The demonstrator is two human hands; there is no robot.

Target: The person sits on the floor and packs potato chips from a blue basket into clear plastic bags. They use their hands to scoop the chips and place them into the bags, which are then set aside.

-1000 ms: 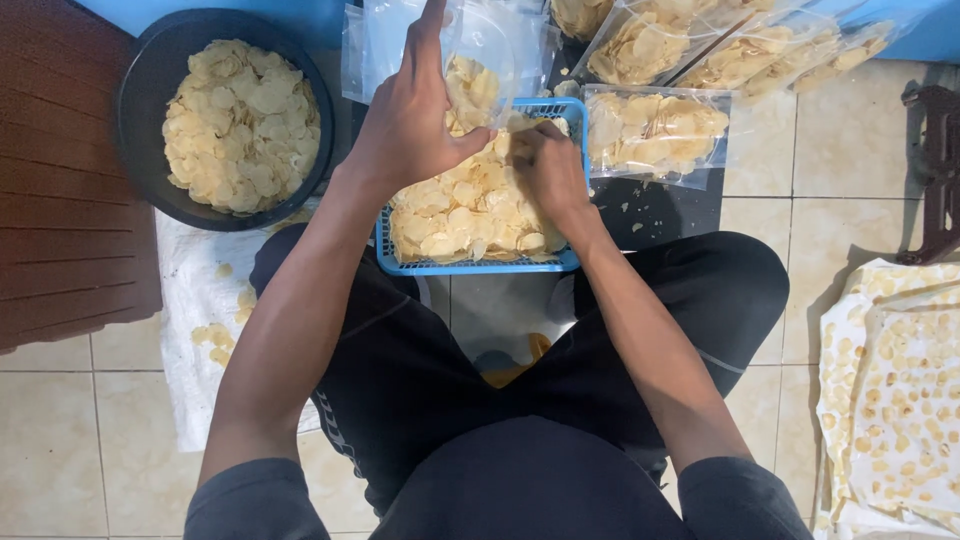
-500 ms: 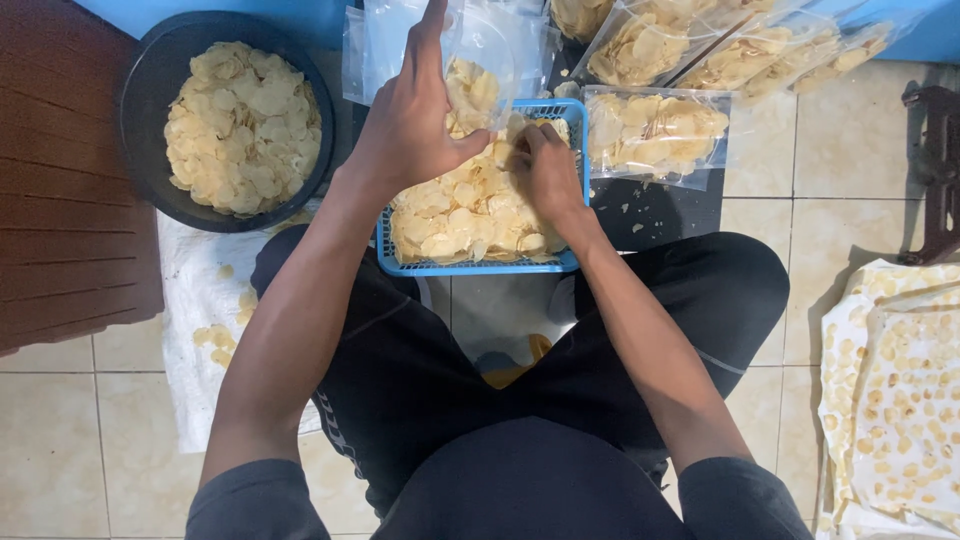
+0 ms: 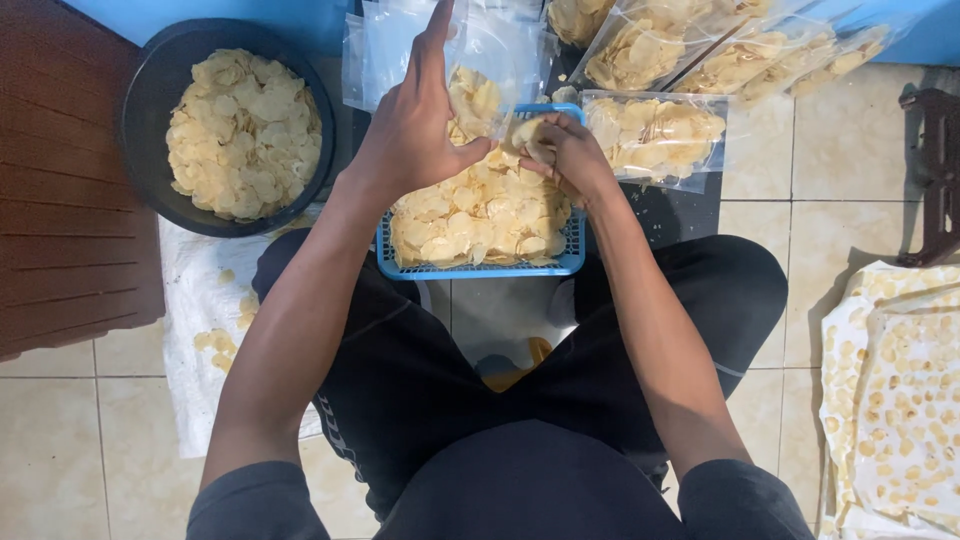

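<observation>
Black basin (image 3: 150, 100), far left: pale chips. Blue basket (image 3: 480, 268), centre, between your knees: chips heaped. Filled bags (image 3: 655, 135), far right. Clear bag (image 3: 490, 60), above the basket's far edge: your left hand (image 3: 415, 140) pinches it, forefinger straight. Your right hand (image 3: 560, 155): fingers curled around chips at its mouth.

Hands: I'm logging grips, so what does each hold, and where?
Left hand holds the clear plastic bag by its mouth edge; right hand grips a bunch of chips.
</observation>
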